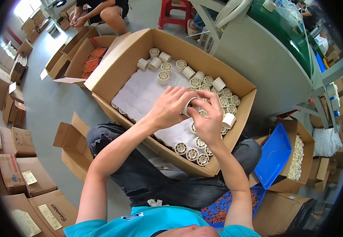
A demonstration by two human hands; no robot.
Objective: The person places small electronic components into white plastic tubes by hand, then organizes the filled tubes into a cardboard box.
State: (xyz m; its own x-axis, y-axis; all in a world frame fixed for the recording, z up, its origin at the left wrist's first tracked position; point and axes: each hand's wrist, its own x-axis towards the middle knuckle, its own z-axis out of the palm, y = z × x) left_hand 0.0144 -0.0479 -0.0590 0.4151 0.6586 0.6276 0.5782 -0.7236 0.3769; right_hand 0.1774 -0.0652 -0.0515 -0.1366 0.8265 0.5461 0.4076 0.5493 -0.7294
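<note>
My left hand [168,107] is closed round a white plastic cylinder [185,108], its open end turned toward my right hand. My right hand [208,118] pinches at that open end; something small and dark shows inside, too small to make out. Both hands are above a large cardboard box [120,87] between my knees. Inside it, several similar white cylinders with slotted round ends [180,148] stand or lie on a pale sheet [134,94], crowded mostly along the right side. A few sit apart toward the far left corner, such as a white cylinder [163,78].
A blue tray [273,154] leans on a carton of small cream parts [296,158] at right. Another blue tray [254,205] holds small orange-red pieces. An open carton [72,152] stands at left. A machine with a green belt [276,29] is at upper right; a seated person [104,14] is beyond.
</note>
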